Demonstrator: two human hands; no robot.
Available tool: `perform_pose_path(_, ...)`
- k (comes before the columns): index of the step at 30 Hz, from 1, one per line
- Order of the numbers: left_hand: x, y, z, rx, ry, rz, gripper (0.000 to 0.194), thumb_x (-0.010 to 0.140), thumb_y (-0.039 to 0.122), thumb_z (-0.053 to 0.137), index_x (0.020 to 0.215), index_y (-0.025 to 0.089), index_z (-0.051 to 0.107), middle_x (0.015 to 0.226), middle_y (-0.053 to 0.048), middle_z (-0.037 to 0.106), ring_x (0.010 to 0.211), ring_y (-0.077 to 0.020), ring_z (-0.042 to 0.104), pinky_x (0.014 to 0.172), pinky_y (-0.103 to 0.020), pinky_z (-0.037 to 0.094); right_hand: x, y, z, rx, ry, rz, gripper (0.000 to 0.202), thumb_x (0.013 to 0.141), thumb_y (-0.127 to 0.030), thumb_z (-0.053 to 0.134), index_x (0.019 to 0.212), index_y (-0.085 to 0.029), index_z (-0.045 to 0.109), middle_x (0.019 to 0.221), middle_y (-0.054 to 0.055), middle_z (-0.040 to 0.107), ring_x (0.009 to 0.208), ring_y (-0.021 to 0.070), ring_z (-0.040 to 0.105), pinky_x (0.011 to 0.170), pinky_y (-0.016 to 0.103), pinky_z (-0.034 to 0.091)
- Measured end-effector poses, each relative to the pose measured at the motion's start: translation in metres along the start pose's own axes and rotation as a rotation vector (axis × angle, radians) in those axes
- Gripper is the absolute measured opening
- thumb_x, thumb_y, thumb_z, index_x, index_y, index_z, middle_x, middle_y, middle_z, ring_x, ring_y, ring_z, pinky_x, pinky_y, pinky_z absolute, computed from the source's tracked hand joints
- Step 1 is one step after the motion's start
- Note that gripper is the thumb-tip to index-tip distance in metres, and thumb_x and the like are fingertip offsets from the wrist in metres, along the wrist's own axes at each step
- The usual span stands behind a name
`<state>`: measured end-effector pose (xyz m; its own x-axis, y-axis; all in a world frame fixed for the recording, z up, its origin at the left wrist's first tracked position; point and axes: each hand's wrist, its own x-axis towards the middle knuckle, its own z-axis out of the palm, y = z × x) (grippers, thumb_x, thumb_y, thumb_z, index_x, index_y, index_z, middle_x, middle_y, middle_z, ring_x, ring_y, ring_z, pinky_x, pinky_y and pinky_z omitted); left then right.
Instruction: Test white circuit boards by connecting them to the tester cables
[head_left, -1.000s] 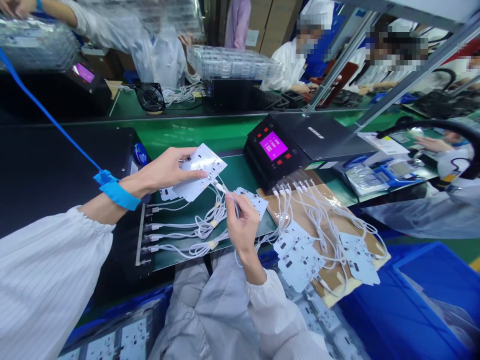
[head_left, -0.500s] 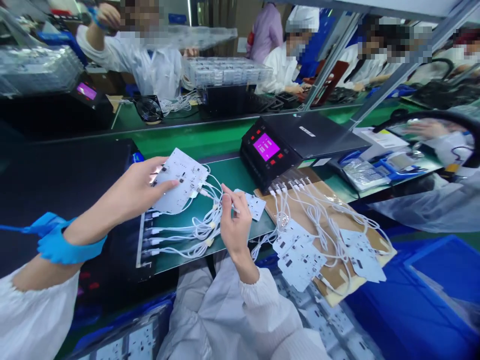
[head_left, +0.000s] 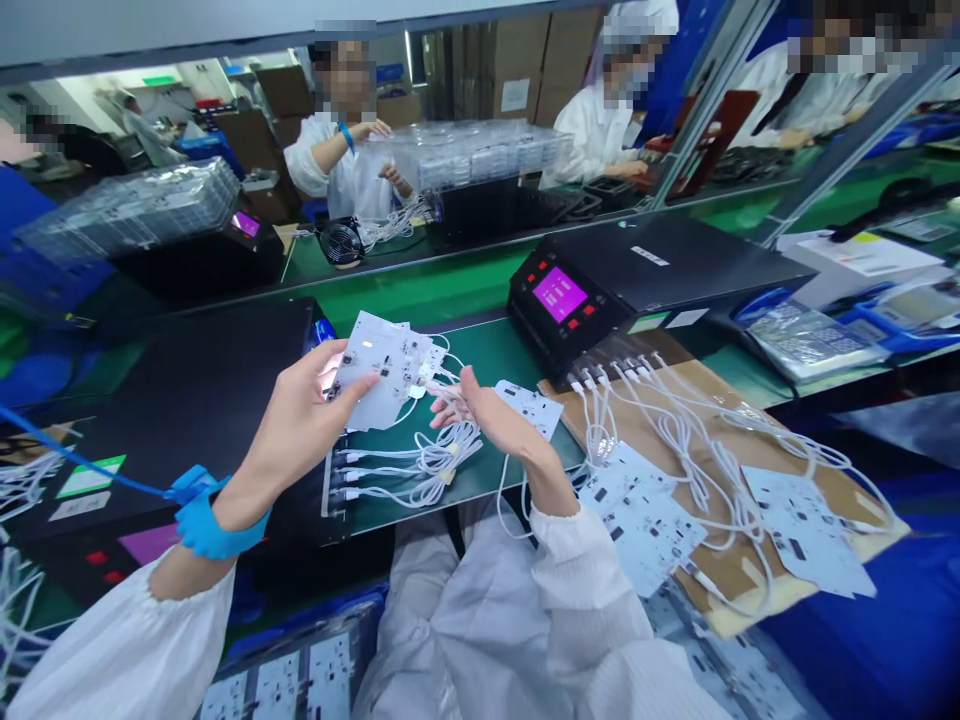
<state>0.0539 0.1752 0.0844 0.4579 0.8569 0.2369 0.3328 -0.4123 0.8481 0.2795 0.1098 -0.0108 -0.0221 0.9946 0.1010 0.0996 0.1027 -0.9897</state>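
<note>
Two white circuit boards (head_left: 384,380), stacked together, sit pinched between the thumb and fingers of my left hand (head_left: 300,425), raised above the far left corner of the green mat (head_left: 487,360). My right hand (head_left: 491,420) is just beside them, palm up and fingers loosely spread, fingertips touching the white cable (head_left: 433,390) that runs from the boards' right edge; whether I grip its plug I cannot tell. Below my hands a bundle of white cables (head_left: 420,465) lies on the mat, plugged in along its left edge. Another board (head_left: 531,407) rests on the mat near its right edge, just behind my right hand. On my left wrist is a blue strap (head_left: 210,525). A black tester with a pink screen (head_left: 559,293) stands at the mat's far right corner, and more boards and cables lie on the brown cardboard (head_left: 675,385) beside it.
</note>
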Motion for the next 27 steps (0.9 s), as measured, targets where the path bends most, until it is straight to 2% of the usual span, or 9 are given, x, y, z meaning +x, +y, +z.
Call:
perform_pose_path(2, 0.002, -0.001, 0.004, 0.003, 0.025, 0.006, 0.044, 0.089, 0.044, 0.076, 0.126, 0.023, 0.069, 0.131, -0.008, 0.073, 0.124, -0.0311, 0.069, 0.092, -0.04, 0.066, -0.007, -0.003, -0.002, -0.202, 0.054, -0.091, 0.067, 0.097, -0.078, 0.046, 0.084, -0.019, 0.075, 0.075, 0.002, 0.068, 0.07, 0.0153, 0.061, 0.069, 0.03, 0.049)
perform_pose_path(5, 0.004, -0.004, 0.006, 0.042, 0.068, -0.008, 0.044, 0.089, 0.045, 0.075, 0.127, 0.023, 0.067, 0.131, -0.009, 0.073, 0.124, -0.0318, 0.069, 0.09, -0.041, 0.066, -0.016, 0.003, 0.0, -0.413, 0.245, -0.217, 0.041, 0.095, -0.058, 0.068, 0.108, -0.021, 0.078, 0.074, -0.002, 0.062, 0.068, 0.0147, 0.055, 0.067, 0.029, 0.047)
perform_pose_path(9, 0.006, -0.007, 0.008, 0.067, 0.079, -0.023, 0.045, 0.089, 0.045, 0.075, 0.128, 0.023, 0.066, 0.13, -0.009, 0.073, 0.123, -0.031, 0.069, 0.092, -0.042, 0.065, -0.028, 0.023, 0.013, -0.607, 0.442, -0.299, 0.04, 0.106, -0.035, 0.055, 0.141, -0.02, 0.066, 0.087, 0.005, 0.067, 0.075, 0.0185, 0.061, 0.071, 0.033, 0.053)
perform_pose_path(13, 0.006, -0.007, 0.009, 0.159, 0.112, -0.026, 0.045, 0.09, 0.046, 0.072, 0.127, 0.022, 0.065, 0.133, -0.009, 0.072, 0.125, -0.0306, 0.068, 0.101, -0.044, 0.061, -0.043, 0.036, 0.028, -0.717, 0.621, -0.331, 0.042, 0.108, -0.024, 0.043, 0.143, -0.02, 0.065, 0.105, 0.014, 0.071, 0.095, 0.0241, 0.067, 0.08, 0.038, 0.057)
perform_pose_path(16, 0.004, -0.005, 0.012, 0.235, 0.116, -0.036, 0.042, 0.09, 0.047, 0.07, 0.125, 0.022, 0.065, 0.132, -0.009, 0.073, 0.123, -0.0309, 0.068, 0.096, -0.041, 0.061, -0.05, 0.03, 0.037, -0.535, 0.77, -0.364, 0.036, 0.107, -0.026, 0.05, 0.135, -0.023, 0.071, 0.109, 0.012, 0.071, 0.1, 0.0222, 0.068, 0.086, 0.038, 0.058)
perform_pose_path(18, 0.002, -0.003, 0.016, 0.27, 0.102, -0.048, 0.04, 0.092, 0.046, 0.068, 0.124, 0.022, 0.065, 0.129, -0.008, 0.074, 0.119, -0.0303, 0.069, 0.091, -0.038, 0.061, -0.05, 0.021, 0.044, -0.332, 0.743, -0.336, 0.032, 0.106, -0.03, 0.055, 0.131, -0.024, 0.074, 0.095, 0.006, 0.07, 0.084, 0.0173, 0.067, 0.079, 0.034, 0.058)
perform_pose_path(20, -0.001, -0.001, 0.022, 0.298, 0.09, -0.051, 0.039, 0.094, 0.043, 0.065, 0.126, 0.021, 0.065, 0.126, -0.007, 0.075, 0.113, -0.0288, 0.071, 0.084, -0.035, 0.06, -0.046, 0.01, 0.053, -0.18, 0.637, -0.322, 0.031, 0.106, -0.034, 0.057, 0.128, -0.024, 0.076, 0.082, 0.001, 0.067, 0.071, 0.0138, 0.062, 0.07, 0.03, 0.056)
perform_pose_path(22, -0.005, 0.0, 0.029, 0.318, 0.074, -0.046, 0.037, 0.096, 0.041, 0.062, 0.127, 0.022, 0.065, 0.123, -0.006, 0.076, 0.108, -0.0269, 0.072, 0.079, -0.032, 0.059, -0.037, 0.001, 0.064, -0.122, 0.563, -0.353, 0.03, 0.105, -0.036, 0.058, 0.125, -0.024, 0.078, 0.078, 0.0, 0.065, 0.068, 0.0132, 0.058, 0.067, 0.03, 0.054)
perform_pose_path(27, -0.014, 0.0, 0.043, 0.331, 0.067, 0.003, 0.031, 0.098, 0.035, 0.056, 0.125, 0.022, 0.067, 0.124, -0.006, 0.076, 0.108, -0.0248, 0.072, 0.093, -0.034, 0.057, -0.015, -0.008, 0.088, -0.095, 0.649, -0.4, 0.031, 0.104, -0.031, 0.057, 0.128, -0.027, 0.076, 0.088, 0.003, 0.069, 0.072, 0.0136, 0.057, 0.066, 0.031, 0.054)
